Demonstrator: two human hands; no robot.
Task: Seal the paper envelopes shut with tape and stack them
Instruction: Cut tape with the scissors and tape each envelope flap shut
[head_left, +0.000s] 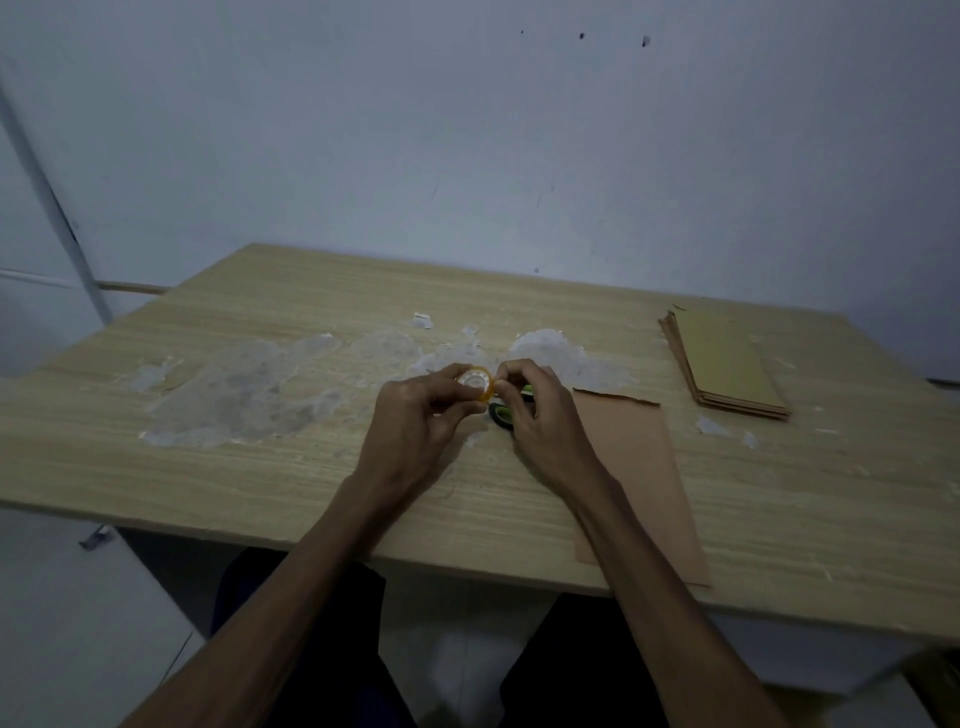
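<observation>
My left hand (415, 415) grips a small yellowish tape roll (476, 382) above the middle of the wooden table (260, 467). My right hand (535, 410) pinches at the roll's right edge with curled fingers; the tape end itself is too small to make out. Under the right hand lie green-handled scissors (501, 414), mostly hidden. A single brown paper envelope (639, 478) lies flat to the right of my hands, its near end at the table's front edge. A stack of brown envelopes (727, 364) rests at the back right.
Whitish patches of old tape and glue residue (244, 389) cover the table's middle and left. Small paper scraps (711, 426) lie near the stack. A blue-grey wall (467, 130) stands right behind the table. My dark-clothed legs (311, 649) are below the front edge.
</observation>
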